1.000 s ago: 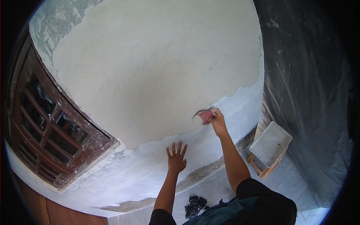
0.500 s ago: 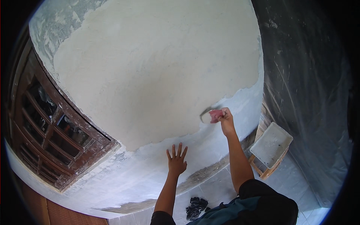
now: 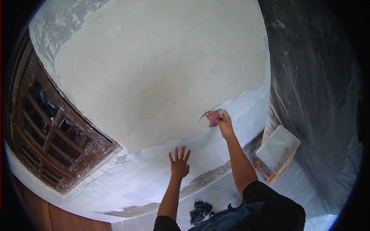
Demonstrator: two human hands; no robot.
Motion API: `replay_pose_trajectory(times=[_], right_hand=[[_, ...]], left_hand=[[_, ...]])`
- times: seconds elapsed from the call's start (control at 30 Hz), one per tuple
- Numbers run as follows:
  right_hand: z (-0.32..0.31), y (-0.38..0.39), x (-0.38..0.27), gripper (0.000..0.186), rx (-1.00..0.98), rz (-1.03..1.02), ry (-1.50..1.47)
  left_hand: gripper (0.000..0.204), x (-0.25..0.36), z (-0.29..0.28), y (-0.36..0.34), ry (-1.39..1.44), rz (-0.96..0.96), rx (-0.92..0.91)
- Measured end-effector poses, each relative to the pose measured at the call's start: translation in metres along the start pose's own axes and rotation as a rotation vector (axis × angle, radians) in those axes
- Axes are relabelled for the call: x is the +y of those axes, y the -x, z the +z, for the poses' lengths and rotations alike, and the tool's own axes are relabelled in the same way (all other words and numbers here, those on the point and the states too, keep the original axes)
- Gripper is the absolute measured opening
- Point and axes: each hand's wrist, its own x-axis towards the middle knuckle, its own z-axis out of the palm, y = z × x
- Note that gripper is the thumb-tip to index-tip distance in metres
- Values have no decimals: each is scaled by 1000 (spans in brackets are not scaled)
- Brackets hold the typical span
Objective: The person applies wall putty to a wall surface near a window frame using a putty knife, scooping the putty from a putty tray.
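The tool [image 3: 213, 119], a red part with a pale, rounded front and a dark outline that may be shadow, is lying against the wall [image 3: 165, 88] at the border between the cream coat [image 3: 154, 65] and the white band [image 3: 154, 161], nearer the wall's lower right corner than its upper edge. It is probably weighing little, since one hand is carrying it, and it is looking fairly stiff and not very fragile; whether its front is flexing is too small to tell. Dust or damp could be making the red part slippery, so its right end is offering the best hold, with the fingertips keeping clear of the pale front. The right hand [image 3: 225, 126] is gripping just there, thumb and fingers closing to about the tool's own thickness and leaving the front free. Lower and to the left, the left hand [image 3: 180, 164] is spreading its fingers wide over the white band, holding nothing and apparently bracing on the wall. Beyond the wall's lower right corner, a white tray [image 3: 278, 148] is resting on a wooden stool [image 3: 274, 179]; below the lower edge, a black cloth [image 3: 200, 212] is lying crumpled on the floor [image 3: 223, 192]. A brown window [image 3: 45, 142] is standing along the left edge, and a plastic sheet [image 3: 308, 96] is hanging past the right edge.
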Motion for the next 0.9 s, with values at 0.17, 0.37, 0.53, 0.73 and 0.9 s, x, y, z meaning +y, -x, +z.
replay_pose_trajectory(times=[0.17, 0.37, 0.53, 0.73, 0.9], right_hand=[[-6, 2, -16, 26, 152, -36, -180], [-4, -12, 0, 29, 69, -74, -4], [1, 2, -12, 28, -29, -25, -49], [-5, 0, -12, 27, 81, -52, -29], [3, 3, -10, 26, -136, -87, 252]], left_hand=[[88, 4, -3, 0, 24, -20, -1], [89, 15, -9, -1, 17, -35, 14], [88, 16, -15, 2, 8, -69, 0], [89, 17, -17, 2, 18, -82, 18], [89, 17, -17, 2, 2, -79, 3]])
